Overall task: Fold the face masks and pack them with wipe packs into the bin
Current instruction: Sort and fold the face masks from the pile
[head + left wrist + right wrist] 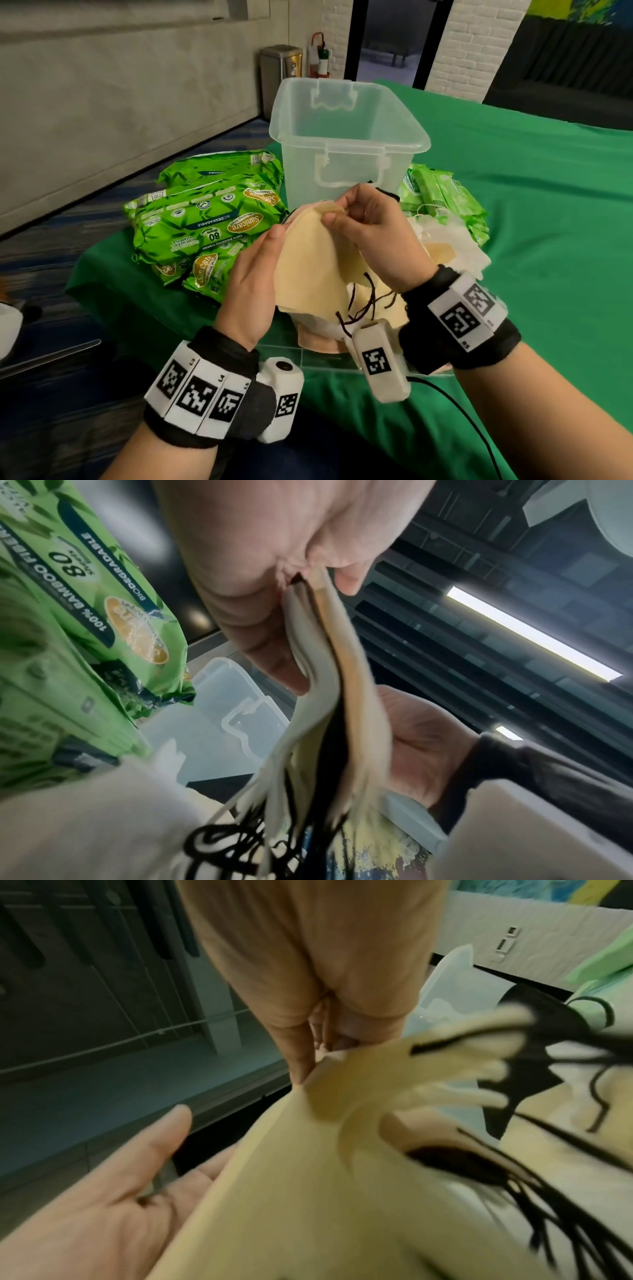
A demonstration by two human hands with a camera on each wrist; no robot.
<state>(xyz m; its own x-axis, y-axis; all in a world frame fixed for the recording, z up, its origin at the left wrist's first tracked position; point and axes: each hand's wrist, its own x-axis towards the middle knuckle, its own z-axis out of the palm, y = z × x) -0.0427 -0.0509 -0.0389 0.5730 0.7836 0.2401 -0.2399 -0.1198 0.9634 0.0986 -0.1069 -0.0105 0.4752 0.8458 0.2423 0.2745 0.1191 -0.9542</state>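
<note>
Two hands hold a cream mask (pixel 311 260) above the green counter (pixel 534 219). The right hand (pixel 373 233) pinches its top edge; the left hand (pixel 253 284), fingers straight, cups its side. Beyond stands a clear bin (pixel 346 144), wipe packs (pixel 205 222) to its left.

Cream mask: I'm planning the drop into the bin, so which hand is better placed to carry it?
Probably the right hand: it pinches the cream mask nearest the bin; the left hand merely supports it.
</note>
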